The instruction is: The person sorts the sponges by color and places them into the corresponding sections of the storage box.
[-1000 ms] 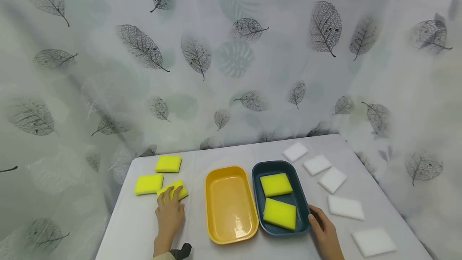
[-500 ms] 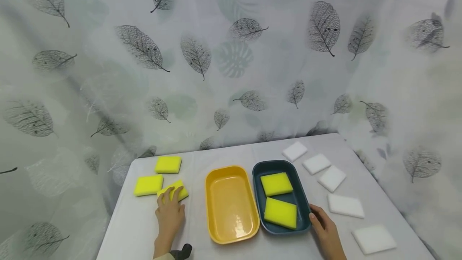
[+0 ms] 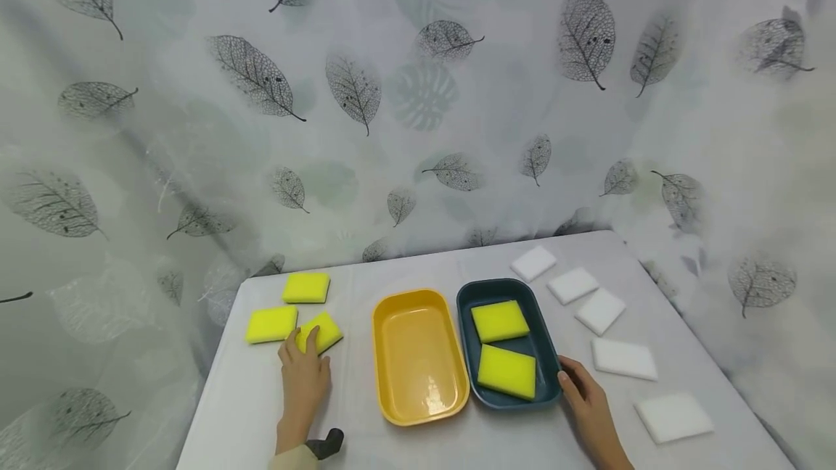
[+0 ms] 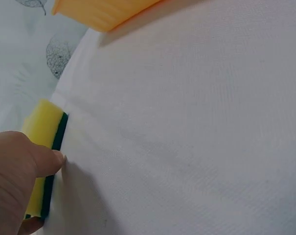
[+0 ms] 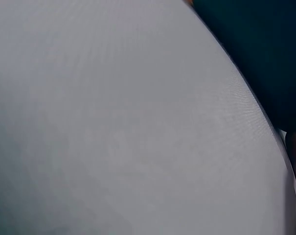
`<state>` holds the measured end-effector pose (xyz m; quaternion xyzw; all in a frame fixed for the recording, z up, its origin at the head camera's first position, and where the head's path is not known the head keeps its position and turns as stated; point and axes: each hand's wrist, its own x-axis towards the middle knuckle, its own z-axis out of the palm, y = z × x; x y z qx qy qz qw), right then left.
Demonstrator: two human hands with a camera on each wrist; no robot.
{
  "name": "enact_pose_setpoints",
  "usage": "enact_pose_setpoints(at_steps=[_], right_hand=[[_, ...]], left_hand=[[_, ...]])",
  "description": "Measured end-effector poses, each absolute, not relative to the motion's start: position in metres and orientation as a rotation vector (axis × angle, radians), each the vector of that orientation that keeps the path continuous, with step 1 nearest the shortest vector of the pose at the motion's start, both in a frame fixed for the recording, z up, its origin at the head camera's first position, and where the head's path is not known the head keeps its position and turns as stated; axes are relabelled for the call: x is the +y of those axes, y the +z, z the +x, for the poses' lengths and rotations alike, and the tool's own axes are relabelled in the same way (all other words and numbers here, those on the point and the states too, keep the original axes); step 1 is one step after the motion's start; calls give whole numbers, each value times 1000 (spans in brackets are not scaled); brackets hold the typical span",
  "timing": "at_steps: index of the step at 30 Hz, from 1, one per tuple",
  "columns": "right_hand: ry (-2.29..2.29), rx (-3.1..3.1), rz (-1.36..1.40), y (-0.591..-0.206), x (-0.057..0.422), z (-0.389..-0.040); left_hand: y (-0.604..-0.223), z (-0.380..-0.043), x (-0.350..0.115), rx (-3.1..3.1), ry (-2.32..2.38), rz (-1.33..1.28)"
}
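My left hand [image 3: 305,381] grips a yellow sponge [image 3: 324,332] on the left of the table. In the left wrist view, the thumb [image 4: 51,162] lies against the dark green scouring layer of this sponge [image 4: 46,122], and a fingertip shows at its lower end. Two more yellow sponges lie just beyond, one at the left [image 3: 271,324] and one at the back [image 3: 306,287]. My right hand [image 3: 588,407] holds the right rim of a dark blue tray [image 3: 547,339], thumb and fingers at the edge. Two yellow sponges lie in that tray, a rear one [image 3: 500,321] and a front one [image 3: 506,371].
A yellow-orange tray [image 3: 385,354] stands between the left sponges and the dark blue tray, side by side with the latter. Several white sponge blocks [image 3: 624,359] are spread along the table's right side. Behind the table [image 3: 366,448] hangs a leaf-patterned curtain [image 3: 483,114].
The gripped sponge has turned and tilted, and the left fingers have drawn in at its left side. My right hand stays at the tray rim. The head view has shifted slightly.
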<state>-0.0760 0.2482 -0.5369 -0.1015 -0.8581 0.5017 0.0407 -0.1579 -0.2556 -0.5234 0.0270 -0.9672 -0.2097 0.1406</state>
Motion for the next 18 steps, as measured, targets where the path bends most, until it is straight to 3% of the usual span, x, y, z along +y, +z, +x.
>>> enact_pose_setpoints(at_steps=[18], right_hand=[[1572, -2634, -342, -532, 249, -74]], left_hand=[[-520, -169, -273, -2838, -650, 78]])
